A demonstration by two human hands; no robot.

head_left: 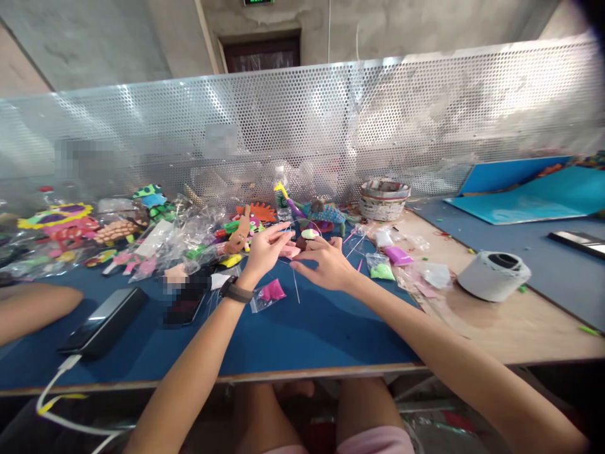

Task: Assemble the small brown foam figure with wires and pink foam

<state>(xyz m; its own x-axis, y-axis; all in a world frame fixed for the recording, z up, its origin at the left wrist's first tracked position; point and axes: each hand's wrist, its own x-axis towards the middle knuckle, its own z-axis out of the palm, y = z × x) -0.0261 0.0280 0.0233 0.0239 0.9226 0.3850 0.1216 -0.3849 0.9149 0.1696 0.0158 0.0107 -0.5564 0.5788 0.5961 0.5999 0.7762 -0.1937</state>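
Note:
Over the blue tabletop, my left hand (270, 248) is closed in a pinch, with a thin pale wire (297, 290) at its fingertips. The wire arcs up towards the other hand, and a straight end hangs below. My right hand (326, 261) is closed too, its fingers bent around something too small to make out. A pinkish-brown clay-like piece (289, 251) shows between the hands, partly hidden by fingers. Just behind my right fingers is a small pale green and white piece (309, 234). Under my left wrist lies a bag of magenta clay (273, 291).
Colourful clay animals (61, 227) and plastic bags crowd the left. A power bank (104, 321) and a dark phone lie nearer me. Rightward are bags of purple (397, 255) and green clay (380, 270), a woven basket (384, 199) and a white cone (494, 276). Another person's arm (38, 309) rests at left.

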